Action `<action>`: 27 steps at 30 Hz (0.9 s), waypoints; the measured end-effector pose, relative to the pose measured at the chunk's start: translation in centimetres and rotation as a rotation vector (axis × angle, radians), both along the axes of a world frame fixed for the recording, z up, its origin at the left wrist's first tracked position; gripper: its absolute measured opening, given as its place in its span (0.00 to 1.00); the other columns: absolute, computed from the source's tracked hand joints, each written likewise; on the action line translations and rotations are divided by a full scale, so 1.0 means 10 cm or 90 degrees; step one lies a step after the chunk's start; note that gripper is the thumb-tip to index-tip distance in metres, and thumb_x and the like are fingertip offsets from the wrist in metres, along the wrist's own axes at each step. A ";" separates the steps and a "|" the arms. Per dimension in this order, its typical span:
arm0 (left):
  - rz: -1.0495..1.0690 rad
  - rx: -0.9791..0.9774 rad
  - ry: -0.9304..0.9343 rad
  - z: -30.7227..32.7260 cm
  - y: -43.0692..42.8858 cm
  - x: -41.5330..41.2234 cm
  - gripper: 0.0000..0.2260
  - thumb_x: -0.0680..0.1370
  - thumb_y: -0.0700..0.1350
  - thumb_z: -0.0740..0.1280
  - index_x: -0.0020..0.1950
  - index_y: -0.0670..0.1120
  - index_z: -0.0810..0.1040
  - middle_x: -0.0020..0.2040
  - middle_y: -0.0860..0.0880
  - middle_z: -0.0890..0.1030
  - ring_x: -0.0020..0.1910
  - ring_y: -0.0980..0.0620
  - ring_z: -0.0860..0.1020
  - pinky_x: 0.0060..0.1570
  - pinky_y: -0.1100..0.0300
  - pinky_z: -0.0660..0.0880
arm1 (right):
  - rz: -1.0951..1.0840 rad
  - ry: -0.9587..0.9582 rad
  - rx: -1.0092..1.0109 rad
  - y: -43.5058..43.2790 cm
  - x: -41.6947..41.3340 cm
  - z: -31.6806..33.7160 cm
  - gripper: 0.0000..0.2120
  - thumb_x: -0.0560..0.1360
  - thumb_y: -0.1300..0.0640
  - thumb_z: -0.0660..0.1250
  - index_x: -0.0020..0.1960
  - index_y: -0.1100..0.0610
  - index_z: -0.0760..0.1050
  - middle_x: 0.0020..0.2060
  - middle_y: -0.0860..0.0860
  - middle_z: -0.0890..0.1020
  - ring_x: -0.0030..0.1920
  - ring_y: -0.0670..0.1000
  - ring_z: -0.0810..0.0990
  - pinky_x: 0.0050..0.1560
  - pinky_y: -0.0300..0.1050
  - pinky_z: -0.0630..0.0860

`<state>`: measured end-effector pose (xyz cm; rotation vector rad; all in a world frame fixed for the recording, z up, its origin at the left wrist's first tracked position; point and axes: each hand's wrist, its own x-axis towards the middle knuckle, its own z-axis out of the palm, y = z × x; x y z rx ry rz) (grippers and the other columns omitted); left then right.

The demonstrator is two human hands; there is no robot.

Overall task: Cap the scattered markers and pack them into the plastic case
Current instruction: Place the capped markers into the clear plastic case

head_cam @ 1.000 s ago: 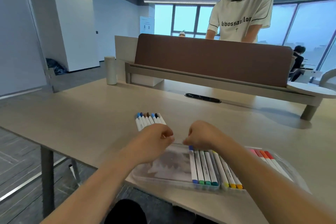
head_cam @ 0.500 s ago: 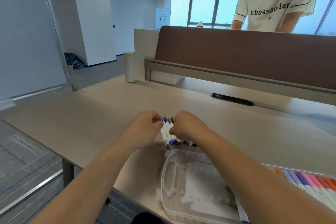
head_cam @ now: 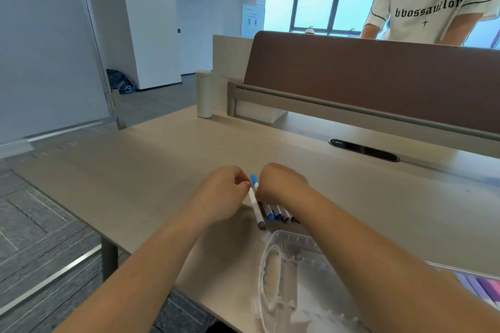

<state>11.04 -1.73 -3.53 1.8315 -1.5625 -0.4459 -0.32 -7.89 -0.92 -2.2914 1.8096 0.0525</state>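
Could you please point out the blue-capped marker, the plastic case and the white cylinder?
blue-capped marker (head_cam: 255, 204): head view, white barrel.
plastic case (head_cam: 290, 234): head view, far rim.
white cylinder (head_cam: 204, 93): head view, its side.

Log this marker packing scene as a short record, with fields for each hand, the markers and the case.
left hand: pinches the blue-capped marker near its cap
right hand: curled over the upper ends of the marker bundle
marker bundle: lies on the table, just beyond the case
plastic case: clear, open, no markers in the visible part
purple and pink markers: side by side at far right, partly cut off
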 end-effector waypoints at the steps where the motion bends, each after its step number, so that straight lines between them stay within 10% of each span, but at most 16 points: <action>1: 0.001 0.000 -0.001 -0.02 0.00 0.01 0.06 0.79 0.44 0.63 0.47 0.49 0.80 0.43 0.52 0.80 0.44 0.52 0.78 0.42 0.58 0.72 | -0.001 0.010 0.002 0.00 0.02 0.00 0.09 0.77 0.58 0.66 0.38 0.56 0.72 0.35 0.51 0.74 0.38 0.52 0.74 0.40 0.43 0.72; 16: -0.060 -0.028 0.008 0.09 0.37 -0.76 0.08 0.78 0.41 0.62 0.41 0.48 0.77 0.35 0.50 0.78 0.36 0.49 0.76 0.40 0.56 0.72 | 0.028 -0.041 0.111 0.64 -0.87 0.32 0.16 0.77 0.54 0.67 0.33 0.58 0.70 0.28 0.52 0.74 0.26 0.49 0.69 0.29 0.39 0.67; 20: -0.126 -0.009 -0.030 0.04 0.47 -1.12 0.06 0.79 0.44 0.64 0.54 0.51 0.80 0.46 0.54 0.81 0.47 0.53 0.79 0.55 0.55 0.75 | 0.002 -0.039 0.192 0.93 -1.33 0.38 0.15 0.76 0.59 0.62 0.30 0.59 0.72 0.24 0.52 0.73 0.23 0.49 0.67 0.25 0.39 0.63; 27: -0.263 0.057 -0.139 0.00 0.66 -1.43 0.13 0.79 0.45 0.65 0.62 0.54 0.78 0.52 0.55 0.80 0.43 0.56 0.77 0.38 0.63 0.74 | -0.023 -0.080 0.238 1.24 -1.72 0.34 0.14 0.76 0.59 0.61 0.33 0.60 0.74 0.19 0.49 0.73 0.17 0.46 0.66 0.22 0.34 0.61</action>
